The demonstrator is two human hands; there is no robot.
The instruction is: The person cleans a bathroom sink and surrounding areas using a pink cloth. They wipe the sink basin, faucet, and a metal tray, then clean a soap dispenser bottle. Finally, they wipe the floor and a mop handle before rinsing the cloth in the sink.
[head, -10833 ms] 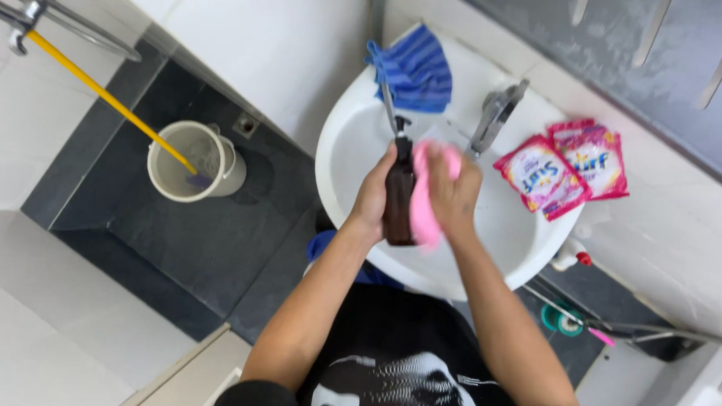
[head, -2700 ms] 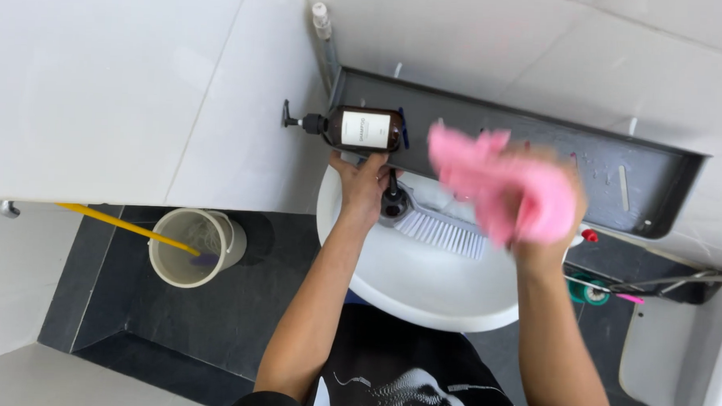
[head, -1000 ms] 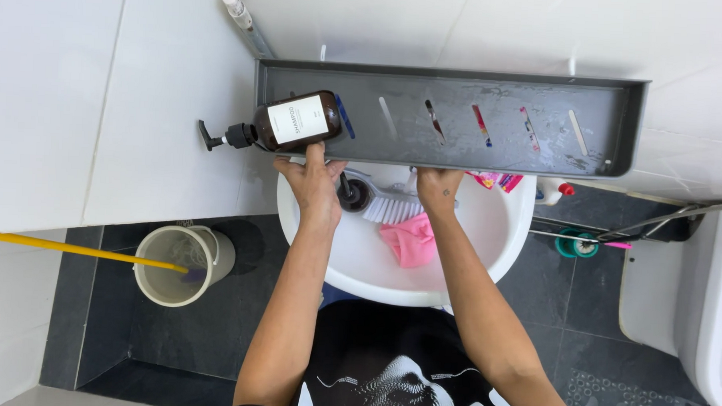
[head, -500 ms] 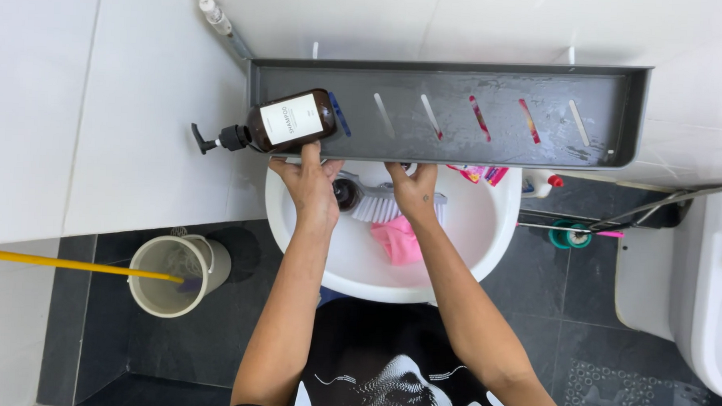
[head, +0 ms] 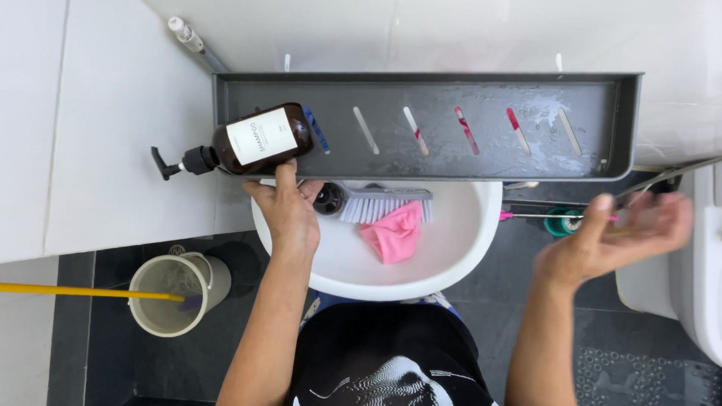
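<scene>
Our left hand (head: 287, 212) has its fingers up against the underside of the brown pump bottle (head: 255, 143), thumb and fingertips touching its lower edge, propping it more than gripping it. The bottle lies tilted at the left end of the grey shelf (head: 474, 163), pump head poking out past the shelf's left edge toward the white wall tiles.

Our right hand (head: 620, 236) is out to the right, well apart from the bottle, fingers spread and loose, holding nothing, a bit blurred, in front of the dark floor beside the toilet (head: 715, 271).

Below the shelf we see the white basin (head: 455, 254), and in it a pink cloth (head: 393, 232) touching a scrub brush (head: 381, 202). Down left on the dark floor stands a beige bucket (head: 174, 288) with a yellow mop handle (head: 62, 290) running into it.
</scene>
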